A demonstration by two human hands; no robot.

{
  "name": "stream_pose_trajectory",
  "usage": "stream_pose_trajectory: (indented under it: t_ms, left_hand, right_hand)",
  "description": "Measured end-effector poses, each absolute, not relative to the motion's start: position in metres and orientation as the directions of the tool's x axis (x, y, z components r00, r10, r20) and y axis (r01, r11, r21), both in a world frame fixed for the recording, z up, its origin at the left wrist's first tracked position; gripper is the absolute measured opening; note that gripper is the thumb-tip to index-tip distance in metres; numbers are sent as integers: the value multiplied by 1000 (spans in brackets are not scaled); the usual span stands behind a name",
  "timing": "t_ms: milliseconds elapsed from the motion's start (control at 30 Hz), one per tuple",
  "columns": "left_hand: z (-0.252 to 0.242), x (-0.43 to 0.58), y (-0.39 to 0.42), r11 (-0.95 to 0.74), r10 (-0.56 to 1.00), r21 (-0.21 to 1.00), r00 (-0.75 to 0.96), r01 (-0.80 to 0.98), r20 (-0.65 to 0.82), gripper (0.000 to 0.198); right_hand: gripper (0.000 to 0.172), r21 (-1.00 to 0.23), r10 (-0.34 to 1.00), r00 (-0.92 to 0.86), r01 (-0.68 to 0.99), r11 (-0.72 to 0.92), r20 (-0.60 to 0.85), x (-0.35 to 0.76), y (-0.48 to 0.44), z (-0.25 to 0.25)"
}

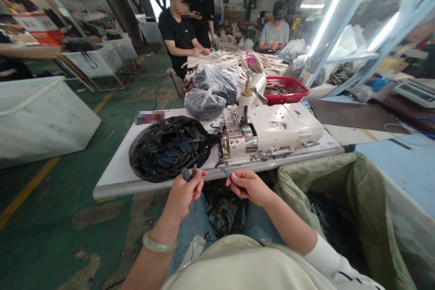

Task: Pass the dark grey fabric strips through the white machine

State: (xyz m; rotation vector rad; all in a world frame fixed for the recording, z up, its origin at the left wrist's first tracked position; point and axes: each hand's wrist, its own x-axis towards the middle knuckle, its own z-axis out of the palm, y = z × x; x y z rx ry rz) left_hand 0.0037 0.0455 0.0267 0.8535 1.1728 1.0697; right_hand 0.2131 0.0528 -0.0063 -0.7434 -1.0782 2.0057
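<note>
In front of the table's near edge, my left hand [186, 190] is closed around a dark grey-blue strip [189, 174], which loops above the fingers. My right hand [249, 185] pinches a small pointed grey-blue strip piece [225, 171] between thumb and fingers, its tip towards the machine. The two hands are a short way apart. Just beyond them stands a cream skiving or sewing-type machine [285, 124] with a metal working head [236, 138]. Left of it lies an open black plastic bag [152, 145] holding several dark strips [181, 145].
Clear bags of dark pieces [207, 102] sit behind the machine, beside a red basket [287, 88]. A large green-lined bin [360, 176] stands close to my right arm. White bins [44, 118] are on the left floor. Several people work or stand at the back.
</note>
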Motion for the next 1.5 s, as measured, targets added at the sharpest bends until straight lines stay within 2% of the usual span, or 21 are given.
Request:
stream_pose_trajectory:
  t_ms: [100,200,267,433,567,700,767,933,1167,1433,1500]
  left_hand:
    - [22,-2,45,317,948,921,68,-228,-310,34]
    - [21,-1,45,324,946,917,85,-235,-313,33]
    - [23,0,45,324,946,915,88,-239,-312,33]
    - [21,0,47,360,933,893,101,-270,-346,33]
    - [17,-2,47,387,922,869,112,-307,-371,38]
    - [14,-4,46,421,907,836,145,-351,-396,41]
    - [14,-5,46,430,903,835,143,-344,-406,38]
    - [10,-8,45,445,895,836,130,-321,-426,39]
    - [8,-13,45,447,893,830,110,-332,-437,38]
    - [16,-4,49,474,880,800,180,-368,-439,31]
    - [18,-3,50,491,871,778,224,-393,-437,28]
  right_hand:
    - [30,-793,800,-562,-381,-475,-209,215,55,-2]
    - [24,-663,772,-563,-461,-590,-295,212,56,2]
    - [22,-594,763,-571,-512,-620,-304,210,56,4]
    - [24,-562,771,-570,-552,-616,-285,206,52,9]
    - [24,-638,819,-474,-530,-558,-322,208,61,6]
    - [25,-851,940,-53,-408,-329,-338,220,101,-4]
    - [28,-892,945,69,-359,-275,-319,229,126,-8]
    - [28,-897,938,87,-335,-290,-336,241,166,-12]
    - [24,-898,927,153,-342,-275,-342,237,177,-16]
    - [25,-965,831,517,-246,-85,-205,278,151,-19]
    - [27,-993,756,647,-110,-40,-102,315,119,-25]
